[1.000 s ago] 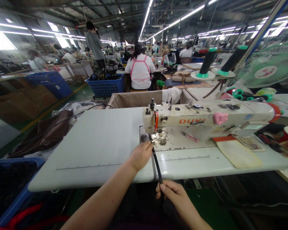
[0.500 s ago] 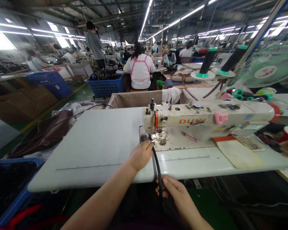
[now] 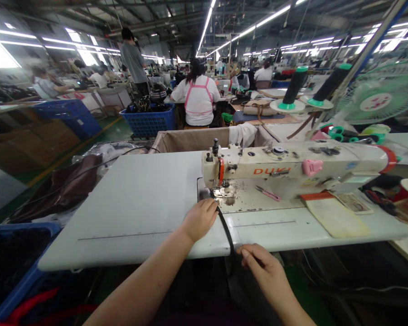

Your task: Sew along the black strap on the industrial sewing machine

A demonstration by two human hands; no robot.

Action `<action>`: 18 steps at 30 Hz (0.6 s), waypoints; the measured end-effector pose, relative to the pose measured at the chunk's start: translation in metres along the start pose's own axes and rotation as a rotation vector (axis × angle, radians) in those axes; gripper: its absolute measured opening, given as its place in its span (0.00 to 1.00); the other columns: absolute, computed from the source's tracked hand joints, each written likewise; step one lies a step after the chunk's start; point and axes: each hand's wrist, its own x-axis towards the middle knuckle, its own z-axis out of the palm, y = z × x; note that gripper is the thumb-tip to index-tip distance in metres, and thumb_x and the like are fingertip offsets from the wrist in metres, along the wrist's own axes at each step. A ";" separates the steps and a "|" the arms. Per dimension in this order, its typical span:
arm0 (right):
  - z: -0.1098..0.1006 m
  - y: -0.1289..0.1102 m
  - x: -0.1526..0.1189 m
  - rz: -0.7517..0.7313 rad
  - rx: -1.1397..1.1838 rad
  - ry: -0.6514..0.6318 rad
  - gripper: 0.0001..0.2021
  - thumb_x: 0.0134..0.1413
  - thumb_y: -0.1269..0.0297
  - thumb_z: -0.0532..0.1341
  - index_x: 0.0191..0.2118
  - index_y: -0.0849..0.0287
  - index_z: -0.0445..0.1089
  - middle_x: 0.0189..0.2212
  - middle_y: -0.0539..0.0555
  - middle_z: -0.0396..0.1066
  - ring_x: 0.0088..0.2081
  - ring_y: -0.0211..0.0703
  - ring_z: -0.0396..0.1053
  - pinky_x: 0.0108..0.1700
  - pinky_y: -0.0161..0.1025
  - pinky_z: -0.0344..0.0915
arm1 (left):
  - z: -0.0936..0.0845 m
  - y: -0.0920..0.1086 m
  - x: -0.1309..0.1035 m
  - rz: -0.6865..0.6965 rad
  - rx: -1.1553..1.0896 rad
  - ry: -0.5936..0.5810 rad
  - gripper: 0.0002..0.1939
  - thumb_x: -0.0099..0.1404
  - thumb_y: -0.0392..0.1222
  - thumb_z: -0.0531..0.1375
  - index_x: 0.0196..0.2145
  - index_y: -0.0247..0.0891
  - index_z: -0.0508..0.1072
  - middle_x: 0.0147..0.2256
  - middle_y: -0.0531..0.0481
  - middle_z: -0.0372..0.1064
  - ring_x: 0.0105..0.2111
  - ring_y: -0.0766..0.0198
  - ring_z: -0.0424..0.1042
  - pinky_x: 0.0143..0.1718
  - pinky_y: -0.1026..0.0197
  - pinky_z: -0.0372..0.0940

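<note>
A narrow black strap (image 3: 226, 228) runs from the presser foot of the sewing machine (image 3: 258, 167) over the table's front edge and down out of sight. Close to the needle, my left hand (image 3: 200, 219) is closed on the strap's upper end, its fingertips pressed together. My right hand (image 3: 263, 262) is pinched just right of the strap at the table edge, apart from it. Whatever lies between those fingertips is too small to make out; a faint thread-like line may rise from them.
Pink-handled snips (image 3: 268, 193) lie on the machine bed. A yellowish pad (image 3: 336, 215) rests at the right of the white table (image 3: 129, 199). Thread cones (image 3: 294, 88) and a green fan (image 3: 377, 99) stand behind. A blue bin (image 3: 20, 271) is at lower left; a co-worker (image 3: 199, 97) sits ahead.
My right hand has let go of the strap and moved right and slightly up, now pinched beside it. The strap's lower part has swung to the right. My left hand stays put.
</note>
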 end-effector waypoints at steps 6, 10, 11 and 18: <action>-0.021 -0.007 0.003 0.124 0.297 -0.009 0.20 0.58 0.45 0.66 0.39 0.61 0.79 0.17 0.45 0.53 0.21 0.37 0.51 0.27 0.38 0.50 | -0.005 0.000 0.000 0.005 -0.045 -0.025 0.16 0.73 0.33 0.55 0.56 0.34 0.72 0.53 0.37 0.73 0.53 0.52 0.74 0.60 0.47 0.70; -0.052 -0.015 0.010 0.108 0.554 0.165 0.13 0.54 0.55 0.70 0.30 0.59 0.74 0.16 0.42 0.46 0.20 0.34 0.46 0.25 0.36 0.47 | -0.005 -0.001 0.000 0.015 -0.040 -0.056 0.17 0.68 0.30 0.57 0.54 0.34 0.73 0.54 0.37 0.73 0.53 0.52 0.73 0.60 0.47 0.70; -0.058 -0.018 0.011 0.099 0.568 0.195 0.12 0.53 0.56 0.70 0.30 0.60 0.74 0.16 0.42 0.47 0.20 0.33 0.47 0.24 0.35 0.47 | -0.005 -0.001 0.000 0.017 -0.035 -0.052 0.17 0.68 0.30 0.58 0.53 0.34 0.73 0.53 0.37 0.73 0.53 0.52 0.74 0.60 0.46 0.70; -0.095 -0.025 0.008 0.096 0.595 0.273 0.09 0.49 0.60 0.72 0.29 0.60 0.75 0.13 0.41 0.45 0.16 0.29 0.44 0.20 0.33 0.47 | 0.000 -0.003 -0.002 0.018 -0.039 -0.018 0.14 0.68 0.30 0.58 0.51 0.34 0.74 0.53 0.37 0.74 0.53 0.52 0.74 0.59 0.46 0.71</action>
